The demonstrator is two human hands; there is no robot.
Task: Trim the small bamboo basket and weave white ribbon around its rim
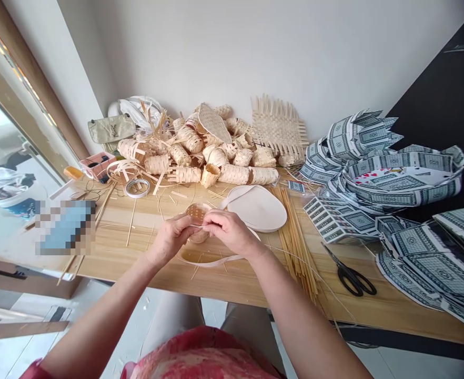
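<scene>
Above the wooden table, my left hand (171,239) and my right hand (232,231) are close together, fingertips almost meeting. Both pinch a thin pale strip (195,226) that spans the small gap between them. Just behind and below the fingers is a small round woven basket (198,211), partly covered by my hands. A flat white band (212,262) loops across the table under my wrists. Its link to the strip in my fingers is hidden. Beyond my right hand lies a flat oval coil of white band (259,209).
Small woven bamboo baskets (188,139) are heaped along the wall. A roll of tape (136,187) is at the left. Bamboo sticks (295,237), black scissors (352,273), a thin cord (314,271) and folded playing-card pieces (405,179) occupy the right. The table's front edge (216,299) is near my lap.
</scene>
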